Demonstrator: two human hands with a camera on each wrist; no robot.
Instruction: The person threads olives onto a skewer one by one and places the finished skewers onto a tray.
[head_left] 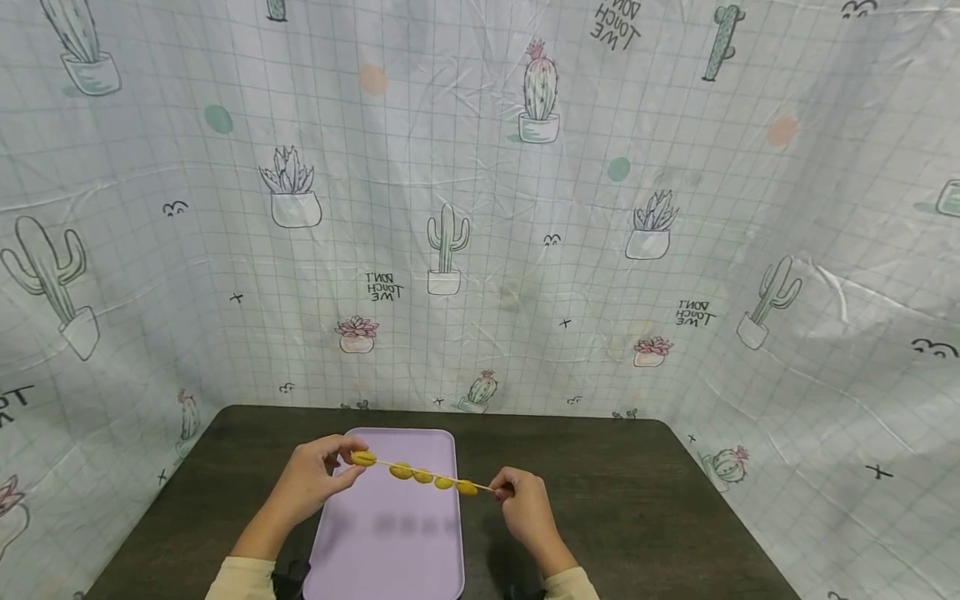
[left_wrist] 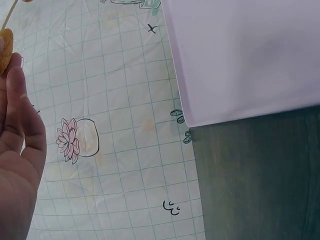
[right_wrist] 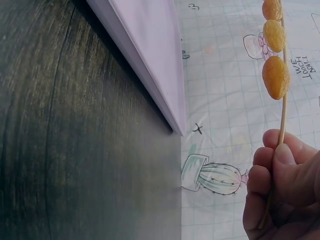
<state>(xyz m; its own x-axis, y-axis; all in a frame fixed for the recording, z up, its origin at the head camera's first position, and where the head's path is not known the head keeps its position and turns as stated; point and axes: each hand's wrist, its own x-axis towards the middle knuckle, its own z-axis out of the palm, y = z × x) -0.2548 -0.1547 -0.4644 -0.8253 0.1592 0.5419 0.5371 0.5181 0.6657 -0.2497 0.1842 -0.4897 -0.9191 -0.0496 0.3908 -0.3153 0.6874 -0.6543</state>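
Observation:
A thin wooden skewer (head_left: 486, 488) spans the space between the two hands, above the lilac tray (head_left: 390, 567). Several yellow oval pieces (head_left: 423, 476) with wrinkled skin are threaded along it; their exact kind is unclear. At the skewer's left end, the left hand (head_left: 306, 482) pinches the outermost yellow piece (head_left: 364, 458) between thumb and fingers. A gap of bare stick separates this piece from the others. The right hand (head_left: 523, 508) grips the bare right end, its thumb (right_wrist: 286, 155) pressed on the stick in the right wrist view. Only part of the left hand (left_wrist: 20, 145) shows in the left wrist view.
The tray lies on a dark wooden table (head_left: 615, 500), left of the middle. Shadows of the hands and skewer fall on tray and table. Behind and at both sides hangs a pale curtain (head_left: 495, 317) printed with cacti and grid lines.

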